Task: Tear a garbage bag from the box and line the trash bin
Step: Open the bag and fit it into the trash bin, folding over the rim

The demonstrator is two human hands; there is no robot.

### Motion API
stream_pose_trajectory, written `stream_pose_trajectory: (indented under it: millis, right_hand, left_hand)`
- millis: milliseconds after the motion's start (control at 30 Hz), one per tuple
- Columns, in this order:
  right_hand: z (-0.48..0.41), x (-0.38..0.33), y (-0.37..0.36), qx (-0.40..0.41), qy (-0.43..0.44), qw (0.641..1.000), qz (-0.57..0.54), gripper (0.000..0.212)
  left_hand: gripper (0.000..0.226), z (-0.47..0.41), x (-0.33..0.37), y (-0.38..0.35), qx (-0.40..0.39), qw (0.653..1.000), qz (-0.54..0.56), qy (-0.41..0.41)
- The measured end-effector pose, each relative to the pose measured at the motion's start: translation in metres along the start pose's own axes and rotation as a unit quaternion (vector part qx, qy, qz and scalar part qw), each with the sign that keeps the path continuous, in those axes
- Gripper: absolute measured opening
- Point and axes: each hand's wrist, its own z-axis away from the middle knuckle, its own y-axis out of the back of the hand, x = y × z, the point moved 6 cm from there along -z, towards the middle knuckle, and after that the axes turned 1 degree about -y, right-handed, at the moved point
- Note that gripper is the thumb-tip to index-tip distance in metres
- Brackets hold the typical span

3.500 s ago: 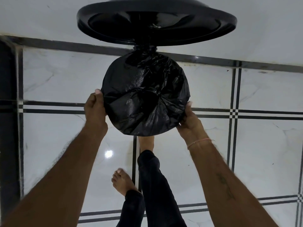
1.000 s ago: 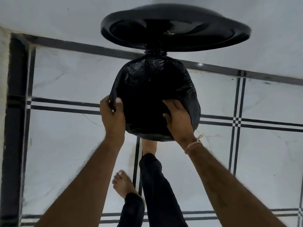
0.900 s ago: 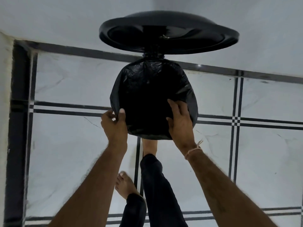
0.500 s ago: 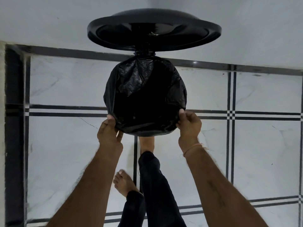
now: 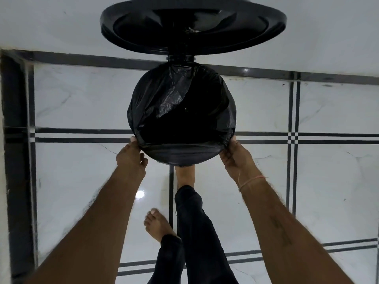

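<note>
The one view comes from a wide-angle camera on the person's head, facing steeply down and slightly forward. It is close: the garbage bag (image 5: 180, 111) fills the centre, the left hand (image 5: 131, 156) and right hand (image 5: 235, 158) reach in from the near corners, with bare feet (image 5: 158, 224) near below. The raised lid (image 5: 192, 27) and wall (image 5: 51, 21) lie at the far edge; the floor (image 5: 328, 181) spreads left and right.

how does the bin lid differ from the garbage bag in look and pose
The bin lid is smooth, rigid and glossy, while the garbage bag is crinkled and creased. The lid stands raised at the back with no hand on it. The bag lies lower and nearer, pulled taut along its near edge, where the left hand and right hand grip it at either side. Both lid and bag are black.
</note>
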Motion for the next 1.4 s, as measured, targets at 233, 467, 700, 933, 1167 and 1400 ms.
stream_pose_trajectory:
  millis: [233, 467, 700, 933, 1167, 1400]
  right_hand:
    - [0.008, 0.007, -0.007, -0.066, -0.017, 0.997, 0.024, 0.055]
    - [0.005, 0.013, -0.002, -0.072, -0.043, 0.996, -0.030, 0.040]
    - [-0.010, 0.013, -0.001, -0.026, -0.055, 0.998, -0.028, 0.030]
    - [-0.015, -0.005, -0.003, -0.010, -0.036, 0.999, 0.018, 0.019]
    - [-0.013, -0.019, -0.006, -0.082, 0.042, 0.996, -0.019, 0.035]
    - [-0.021, -0.023, -0.005, -0.011, 0.039, 0.999, -0.007, 0.018]
  left_hand:
    - [0.019, 0.013, -0.002, -0.008, -0.035, 0.997, 0.060, 0.023]
    - [0.044, 0.017, -0.013, -0.006, -0.138, 0.983, 0.121, 0.034]
    - [0.042, 0.004, 0.003, -0.009, -0.087, 0.993, 0.076, 0.000]
    - [0.020, 0.000, 0.015, 0.001, -0.056, 0.998, 0.029, -0.025]
    - [0.020, 0.019, 0.035, -0.005, -0.081, 0.988, -0.044, -0.123]
    - [0.014, 0.018, 0.036, -0.007, -0.091, 0.993, 0.042, -0.064]
